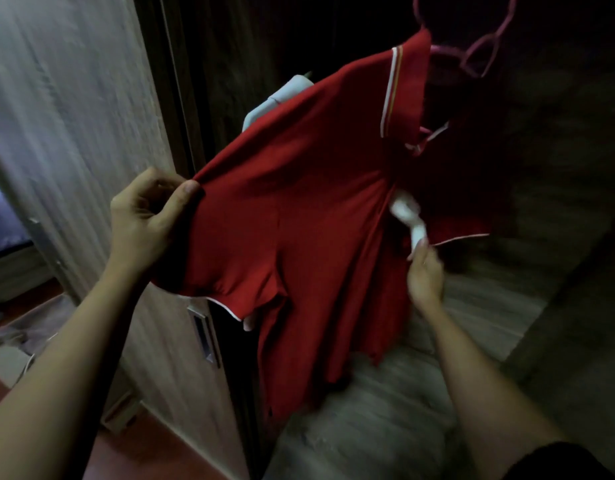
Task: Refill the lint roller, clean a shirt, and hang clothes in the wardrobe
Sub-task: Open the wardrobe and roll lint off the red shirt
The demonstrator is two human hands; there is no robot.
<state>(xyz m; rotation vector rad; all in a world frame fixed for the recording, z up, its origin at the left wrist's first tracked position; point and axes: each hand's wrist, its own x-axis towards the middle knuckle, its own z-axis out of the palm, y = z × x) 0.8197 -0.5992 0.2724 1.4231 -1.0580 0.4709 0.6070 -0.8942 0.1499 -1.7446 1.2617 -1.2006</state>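
Bare forearms reaching forward from bottom edge. Left hand (145, 220) pinching shoulder seam of red polo shirt (299, 220), thumb and fingers closed on fabric, pulling it taut. Right hand (425, 271) gripping white handle of lint roller (408, 216), fingers wrapped shut, roller head pressing against shirt front near placket. Shirt hanging on pink hanger (472, 57) inside open wardrobe (558, 168). Wardrobe door (91, 133) standing at left, beside left hand. Light garment (282, 98) peeking out behind shirt.
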